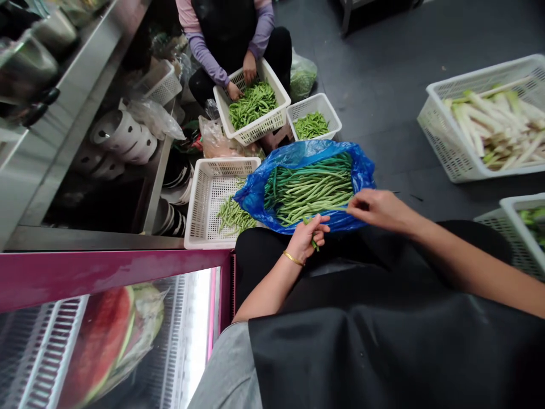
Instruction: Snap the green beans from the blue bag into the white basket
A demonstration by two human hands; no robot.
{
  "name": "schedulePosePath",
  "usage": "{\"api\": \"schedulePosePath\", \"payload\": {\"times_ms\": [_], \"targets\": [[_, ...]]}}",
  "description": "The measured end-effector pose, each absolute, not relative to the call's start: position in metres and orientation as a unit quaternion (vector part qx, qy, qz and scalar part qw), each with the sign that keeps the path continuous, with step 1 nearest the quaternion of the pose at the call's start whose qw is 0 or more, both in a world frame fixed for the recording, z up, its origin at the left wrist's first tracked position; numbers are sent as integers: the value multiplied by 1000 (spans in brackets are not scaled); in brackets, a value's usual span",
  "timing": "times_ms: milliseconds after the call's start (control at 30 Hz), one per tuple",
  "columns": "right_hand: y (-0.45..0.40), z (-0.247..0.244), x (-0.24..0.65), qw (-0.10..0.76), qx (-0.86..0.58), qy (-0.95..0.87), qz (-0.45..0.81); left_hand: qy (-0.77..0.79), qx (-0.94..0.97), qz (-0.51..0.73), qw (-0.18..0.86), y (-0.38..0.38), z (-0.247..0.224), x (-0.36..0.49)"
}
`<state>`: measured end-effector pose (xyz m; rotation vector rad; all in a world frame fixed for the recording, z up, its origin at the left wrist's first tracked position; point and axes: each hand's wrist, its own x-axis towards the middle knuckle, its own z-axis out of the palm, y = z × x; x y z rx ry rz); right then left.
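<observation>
My left hand [307, 237], with a gold bracelet at the wrist, is closed around short green bean pieces [314, 243] that poke out below the fingers. To its right, my right hand [373, 208] pinches the end of a pale long bean [338, 208], which stretches toward the left hand. Both are at the near edge of an open blue plastic bag [363, 166] on my lap. Long green beans [317, 190] lie in it side by side, darker ones at the back. Left of the bag, a white basket [204, 199] holds broken bean pieces [234, 217].
Opposite me a person's hands [240, 79] work in a white basket of green pods [254, 106]. A smaller basket [336, 122] of pods stands beside it. White stalks [489, 128] fill a crate at right. A steel shelf [80, 85] and a glass-topped case with watermelon [102, 335] border my left.
</observation>
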<state>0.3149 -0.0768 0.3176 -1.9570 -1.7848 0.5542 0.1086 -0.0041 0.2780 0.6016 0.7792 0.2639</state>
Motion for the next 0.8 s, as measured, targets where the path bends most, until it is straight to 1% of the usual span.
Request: {"api": "schedulePosePath", "payload": {"times_ms": [67,133,267,300,333,367,467,500,533,567,600,667,733,800], "targets": [[-103,314,292,265,-672,-639,264,369,293,155,868,-9,279,116],[-121,300,270,259,-651,-640,316,360,325,180,856,-15,281,120],[-127,273,255,113,-622,-667,394,320,408,184,835,-23,295,114],[-123,271,260,103,-618,-665,408,308,421,179,834,-24,300,111],[-118,274,267,123,-615,-652,426,298,432,169,835,-25,304,107],[-113,279,275,171,-615,-625,449,291,441,156,834,-26,307,103],[-99,310,293,379,-598,-487,512,286,468,120,828,-29,309,96],[-97,321,293,432,-599,-450,502,290,475,117,823,-30,307,95],[-97,331,290,468,-607,-437,471,301,479,121,816,-29,304,96],[-99,339,283,486,-615,-453,425,321,477,134,807,-29,300,97],[-103,344,273,487,-618,-492,373,351,469,153,796,-28,296,99],[-112,346,251,458,-594,-594,291,420,433,191,774,-25,289,102],[-119,338,234,427,-566,-643,291,456,390,212,772,-24,285,103],[-120,324,229,412,-585,-609,343,439,381,200,788,-25,285,102]]}}
